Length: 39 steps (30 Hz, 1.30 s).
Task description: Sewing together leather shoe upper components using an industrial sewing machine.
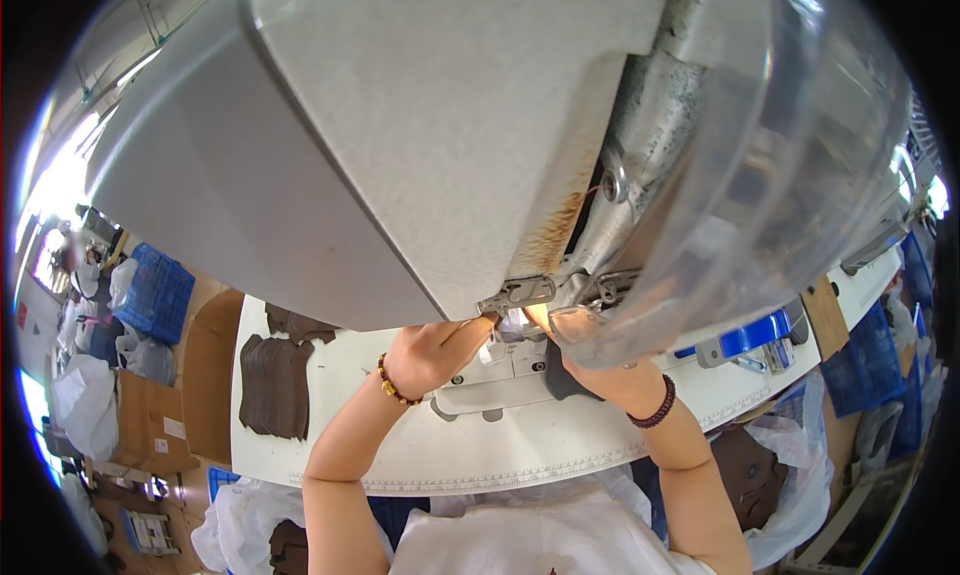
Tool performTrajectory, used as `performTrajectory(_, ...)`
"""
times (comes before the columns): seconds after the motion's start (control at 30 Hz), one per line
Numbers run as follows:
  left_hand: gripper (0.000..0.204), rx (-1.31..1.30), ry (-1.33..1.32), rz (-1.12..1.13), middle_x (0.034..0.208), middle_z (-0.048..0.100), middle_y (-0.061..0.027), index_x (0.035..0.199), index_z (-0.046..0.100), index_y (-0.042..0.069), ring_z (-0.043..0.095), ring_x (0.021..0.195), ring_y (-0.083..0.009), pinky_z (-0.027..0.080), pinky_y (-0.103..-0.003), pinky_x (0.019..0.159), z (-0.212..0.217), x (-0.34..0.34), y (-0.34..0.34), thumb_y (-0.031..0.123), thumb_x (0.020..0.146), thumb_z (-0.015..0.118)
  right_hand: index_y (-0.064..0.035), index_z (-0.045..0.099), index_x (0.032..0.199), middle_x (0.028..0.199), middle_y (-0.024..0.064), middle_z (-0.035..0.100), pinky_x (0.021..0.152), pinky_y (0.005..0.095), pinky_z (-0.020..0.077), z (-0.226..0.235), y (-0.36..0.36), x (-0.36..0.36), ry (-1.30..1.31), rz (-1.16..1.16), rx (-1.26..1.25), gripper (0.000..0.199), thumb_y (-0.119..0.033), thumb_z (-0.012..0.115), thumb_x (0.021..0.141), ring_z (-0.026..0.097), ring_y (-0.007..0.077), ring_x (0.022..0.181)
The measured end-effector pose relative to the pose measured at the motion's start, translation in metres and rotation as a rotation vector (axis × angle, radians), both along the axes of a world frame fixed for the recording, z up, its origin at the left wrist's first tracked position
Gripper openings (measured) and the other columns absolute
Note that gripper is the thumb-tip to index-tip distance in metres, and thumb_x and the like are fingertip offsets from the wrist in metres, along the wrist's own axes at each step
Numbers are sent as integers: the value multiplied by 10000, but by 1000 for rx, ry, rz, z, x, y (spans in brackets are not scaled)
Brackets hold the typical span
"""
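A large grey-white sewing machine [430, 125] fills the upper view, its needle area low at the middle. My left hand [435, 355], a beaded bracelet at its wrist, reaches in from the left with fingers pinched together beside the metal presser parts [515, 293]. From the right comes my right hand [605, 365], wearing a dark bracelet. Its fingers lie partly behind a clear plastic shield [740, 205] and point toward the needle area. A dark grey shape [568, 377] shows next to it. Whatever is between my fingertips is too small and hidden to make out.
Stacked dark brown cut pieces [275, 385] lie on the white table [400, 455] at the left. A blue-and-grey tool [750, 337] sits at the right. Cardboard [150, 425], a blue crate [155, 293] and a plastic bag holding brown pieces [745, 475] surround the table.
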<state>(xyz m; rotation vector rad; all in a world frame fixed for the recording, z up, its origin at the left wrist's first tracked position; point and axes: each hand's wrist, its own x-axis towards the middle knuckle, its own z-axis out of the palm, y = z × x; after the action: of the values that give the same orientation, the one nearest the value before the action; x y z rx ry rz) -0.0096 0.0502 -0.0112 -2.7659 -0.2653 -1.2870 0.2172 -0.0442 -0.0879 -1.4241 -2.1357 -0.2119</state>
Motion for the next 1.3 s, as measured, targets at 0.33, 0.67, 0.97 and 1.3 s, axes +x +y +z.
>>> performTrajectory(0.33,240,33,-56,41,771,621,-50,832,656,20,578,620,-151,482,-243,497,1,-3,-11,-42,602,682,-33,613,984,1065,163,589,940,477,386,48,-5,6,93,23,167,451,-148,698,557,569,322,977)
performTrajectory(0.67,432,-580,241,-31,1193,515,-145,1095,572,42,590,939,-301,478,-372,779,-82,29,-85,188,728,747,-133,636,1126,1224,142,556,962,531,353,51,-65,17,98,-132,325,486,-70,651,645,563,303,1094)
performTrajectory(0.97,523,-1104,387,-501,1008,607,-132,1215,508,38,604,928,-264,492,-346,813,-59,29,-111,101,740,719,-45,614,1129,1139,155,606,853,384,463,70,-108,15,268,-141,126,516,0,591,616,593,307,1036)
performTrajectory(1.3,212,-829,332,-362,696,552,-71,696,581,24,546,599,-205,434,-299,512,-14,13,-112,149,744,746,-4,431,1285,1256,174,510,947,361,400,112,-93,22,737,38,-188,429,-148,544,897,509,279,1146)
